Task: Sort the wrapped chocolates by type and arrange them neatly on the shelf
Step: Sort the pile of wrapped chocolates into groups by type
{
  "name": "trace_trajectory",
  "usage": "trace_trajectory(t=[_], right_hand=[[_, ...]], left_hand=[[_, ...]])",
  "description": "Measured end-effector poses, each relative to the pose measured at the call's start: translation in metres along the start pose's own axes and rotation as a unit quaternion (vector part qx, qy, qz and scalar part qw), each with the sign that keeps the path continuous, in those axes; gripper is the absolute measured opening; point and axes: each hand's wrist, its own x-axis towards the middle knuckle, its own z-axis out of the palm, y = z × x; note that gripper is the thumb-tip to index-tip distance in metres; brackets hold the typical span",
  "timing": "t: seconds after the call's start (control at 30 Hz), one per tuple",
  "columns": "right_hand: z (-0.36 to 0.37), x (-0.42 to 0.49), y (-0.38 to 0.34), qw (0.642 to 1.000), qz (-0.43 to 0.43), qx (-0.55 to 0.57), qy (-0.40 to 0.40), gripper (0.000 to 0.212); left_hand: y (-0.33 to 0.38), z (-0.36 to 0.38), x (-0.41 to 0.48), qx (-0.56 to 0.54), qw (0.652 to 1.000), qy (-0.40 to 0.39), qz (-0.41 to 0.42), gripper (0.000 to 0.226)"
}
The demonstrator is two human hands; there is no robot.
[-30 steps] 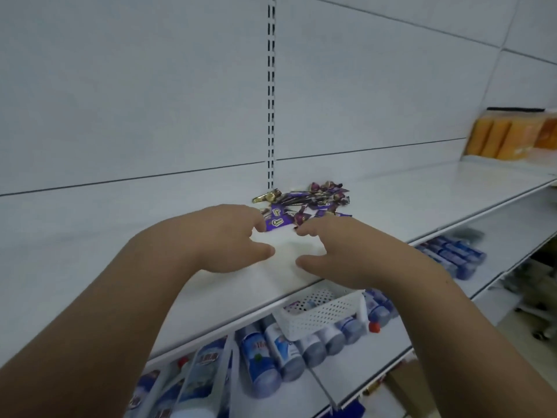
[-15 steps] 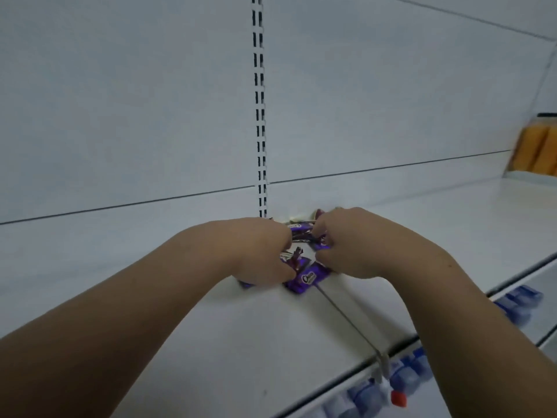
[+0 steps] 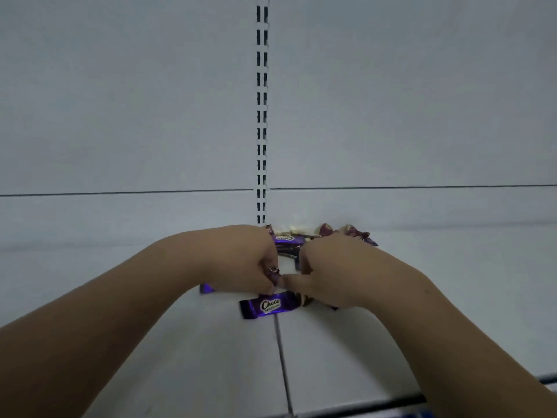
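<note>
A pile of wrapped chocolates [image 3: 287,240] lies at the back of the white shelf [image 3: 150,357], partly hidden by both hands. It holds purple "Choco" bars, maroon twist-wrapped sweets [image 3: 327,229] and a pale gold one [image 3: 295,229]. One purple Choco bar [image 3: 268,306] lies apart at the front, just below my hands. My left hand [image 3: 241,260] pinches a small maroon twist-wrapped sweet [image 3: 273,271] at its fingertips. My right hand [image 3: 331,273] has its fingers curled down onto purple wrappers in the pile, thumb pointing left. Another purple wrapper end [image 3: 206,288] peeks from under my left hand.
A slotted upright [image 3: 261,116] runs down the white back panel just behind the pile. A seam [image 3: 281,357] splits the shelf into two boards below the hands. The shelf's dark front edge [image 3: 391,401] is at the lower right.
The view has closed in on the pile. Both hands went from hovering in front of it to reaching in, then drew sweets forward; one Choco bar now lies clear at the front.
</note>
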Motion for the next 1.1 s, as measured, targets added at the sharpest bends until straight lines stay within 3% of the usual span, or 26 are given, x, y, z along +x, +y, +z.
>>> trace_trajectory(t=[0.1, 0.3, 0.4, 0.53, 0.6, 0.73, 0.87, 0.93, 1.0, 1.1], right_hand=[[0.002, -0.008, 0.007, 0.997, -0.060, 0.036, 0.015, 0.045], [-0.007, -0.020, 0.023, 0.990, -0.121, 0.072, -0.031, 0.020], [-0.020, -0.013, 0.035, 0.990, -0.103, 0.092, -0.037, 0.021], [-0.030, 0.006, 0.058, 0.997, -0.019, 0.075, -0.003, 0.026], [-0.029, 0.012, 0.066, 0.999, 0.005, 0.040, -0.003, 0.020], [-0.024, 0.018, 0.067, 0.995, 0.007, -0.014, -0.102, 0.019], [-0.022, 0.028, 0.067, 0.987, 0.005, -0.057, -0.150, 0.016], [-0.025, 0.034, 0.067, 0.983, 0.003, -0.052, -0.178, 0.025], [-0.031, 0.039, 0.067, 0.985, -0.007, -0.039, -0.170, 0.026], [-0.036, 0.056, 0.071, 0.995, 0.026, -0.019, -0.094, 0.021]], left_hand=[[0.005, 0.002, 0.000, -0.035, 0.999, 0.025, -0.022, 0.019], [0.002, 0.000, 0.004, -0.092, 0.991, 0.084, -0.044, 0.018], [-0.008, -0.005, 0.010, -0.123, 0.985, 0.107, -0.066, 0.008], [-0.019, -0.012, 0.033, -0.155, 0.972, 0.145, -0.100, 0.018], [-0.026, -0.011, 0.048, -0.130, 0.972, 0.158, -0.112, 0.023], [-0.037, -0.001, 0.077, -0.025, 0.985, 0.114, -0.123, 0.026], [-0.045, 0.002, 0.093, 0.031, 0.987, 0.123, -0.099, 0.026], [-0.045, 0.002, 0.097, 0.055, 0.987, 0.122, -0.093, 0.031], [-0.043, 0.002, 0.098, 0.067, 0.985, 0.131, -0.094, 0.033], [-0.039, 0.004, 0.098, 0.076, 0.981, 0.147, -0.096, 0.038]])
